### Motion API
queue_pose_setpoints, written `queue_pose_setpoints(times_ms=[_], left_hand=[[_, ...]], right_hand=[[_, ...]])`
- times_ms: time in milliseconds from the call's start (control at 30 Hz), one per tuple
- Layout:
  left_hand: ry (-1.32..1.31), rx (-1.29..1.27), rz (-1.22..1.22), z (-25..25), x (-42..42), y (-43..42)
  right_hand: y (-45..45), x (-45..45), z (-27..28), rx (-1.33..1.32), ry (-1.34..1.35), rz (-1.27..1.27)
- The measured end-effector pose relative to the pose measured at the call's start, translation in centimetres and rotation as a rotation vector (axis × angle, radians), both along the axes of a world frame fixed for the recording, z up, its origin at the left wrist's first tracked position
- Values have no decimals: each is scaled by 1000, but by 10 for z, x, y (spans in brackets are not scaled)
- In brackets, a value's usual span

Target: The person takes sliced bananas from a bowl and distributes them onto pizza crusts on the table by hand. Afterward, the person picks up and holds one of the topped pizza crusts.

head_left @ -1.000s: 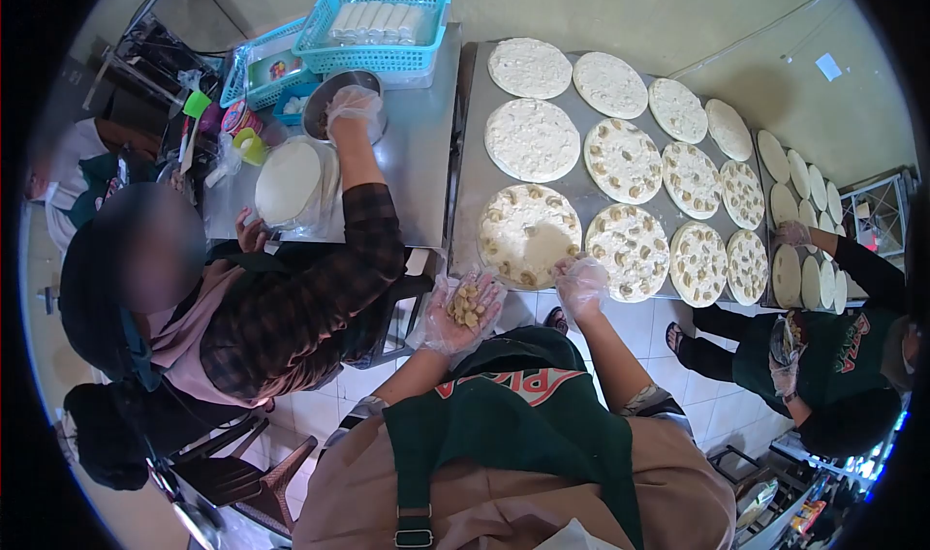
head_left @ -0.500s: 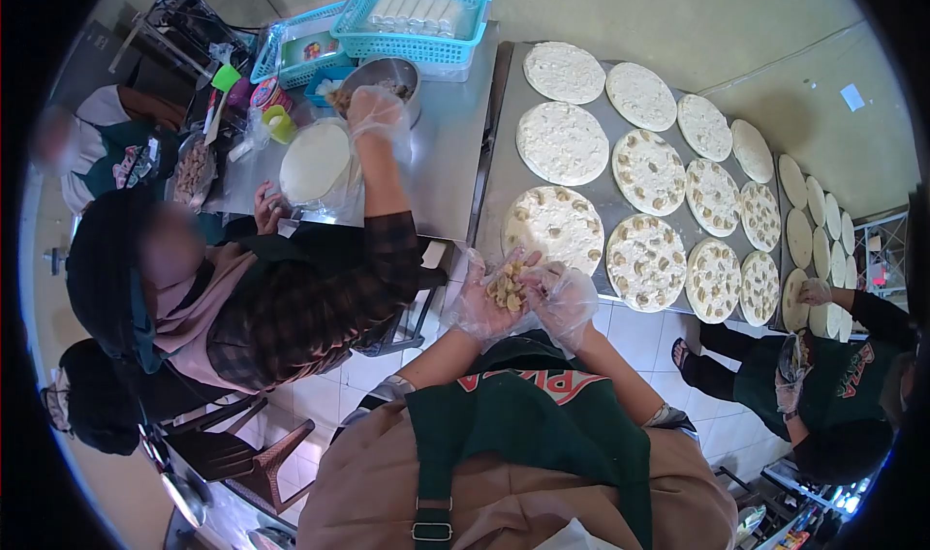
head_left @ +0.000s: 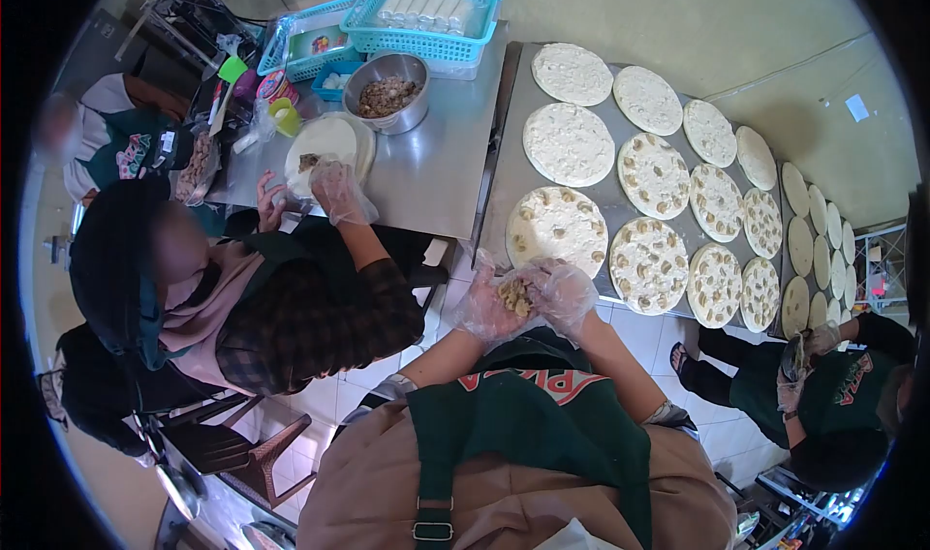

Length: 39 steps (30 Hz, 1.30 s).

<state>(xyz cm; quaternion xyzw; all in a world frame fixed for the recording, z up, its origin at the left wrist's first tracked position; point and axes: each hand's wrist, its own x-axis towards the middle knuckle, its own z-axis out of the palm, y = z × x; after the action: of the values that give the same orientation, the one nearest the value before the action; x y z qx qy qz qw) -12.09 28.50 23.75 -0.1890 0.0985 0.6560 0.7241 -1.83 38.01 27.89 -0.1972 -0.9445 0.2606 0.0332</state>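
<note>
My left hand [head_left: 487,308], in a clear plastic glove, is cupped palm up around a small heap of sliced mushrooms [head_left: 516,298]. From the right, my right hand [head_left: 565,296], gloved the same way, has its fingers drawn together at the edge of that heap. Just beyond both hands lies a round pizza base [head_left: 557,245] with white topping and mushroom slices on its far part. To its right, another base [head_left: 648,267] carries mushroom pieces all over. Both rest on a metal table [head_left: 499,182].
Farther bases [head_left: 569,144] show only white topping. At left, a co-worker's gloved hand [head_left: 341,194] is over a flat dough round [head_left: 334,138], near a steel bowl [head_left: 387,93] of brown filling. Another co-worker [head_left: 823,385] stands right. Blue baskets [head_left: 423,27] sit at the back.
My hands stay over the same spot, the right fingers moving slightly at the heap. The left co-worker's hand has come from the bowl to the dough; the right co-worker's hand has drawn back from a base.
</note>
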Motion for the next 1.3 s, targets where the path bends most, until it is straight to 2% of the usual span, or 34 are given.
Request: queue_pose_setpoints(times_ms=[133, 200, 233, 300, 400, 533, 600, 733, 800, 933, 1000, 1133, 1200, 1233, 1300], left_hand=[[-83, 115, -18, -8, -2, -1], [-77, 146, -26, -5, -1, 0], [-60, 125, -18, -4, 0, 2], [-44, 103, -9, -3, 1, 2], [-23, 153, -16, -5, 2, 4], [-42, 100, 7, -8, 0, 6], [-66, 56, 44, -11, -2, 5], [-60, 60, 105, -17, -10, -1], [-35, 55, 119, -19, -15, -2], [-30, 4, 181, -16, -21, 0], [-47, -7, 216, -16, -24, 1], [-41, -24, 242, -19, -27, 8], [-19, -21, 240, -21, -28, 11], [-6, -8, 239, -21, -28, 13], [8, -1, 246, -21, -29, 16]], right_hand=[[3, 4, -3, -58, 43, -13], [5, 6, 0, -276, 150, -76], [5, 7, -1, -277, 147, -76], [3, 11, -3, -516, 214, -209], [7, 18, -18, -662, 261, -244], [22, 25, -32, -743, 208, -367], [41, 29, -43, -822, 262, -525], [83, 20, -85, -867, 247, -696], [97, 7, -95, -588, 131, -676], [106, -17, -124, -582, -7, -616], [106, -22, -151, -438, 52, -530], [106, -29, -119, -447, -71, -552], [109, -30, -105, -324, -190, -539], [110, -30, -103, -327, -193, -534], [112, -28, -100, -38, 70, -492]])
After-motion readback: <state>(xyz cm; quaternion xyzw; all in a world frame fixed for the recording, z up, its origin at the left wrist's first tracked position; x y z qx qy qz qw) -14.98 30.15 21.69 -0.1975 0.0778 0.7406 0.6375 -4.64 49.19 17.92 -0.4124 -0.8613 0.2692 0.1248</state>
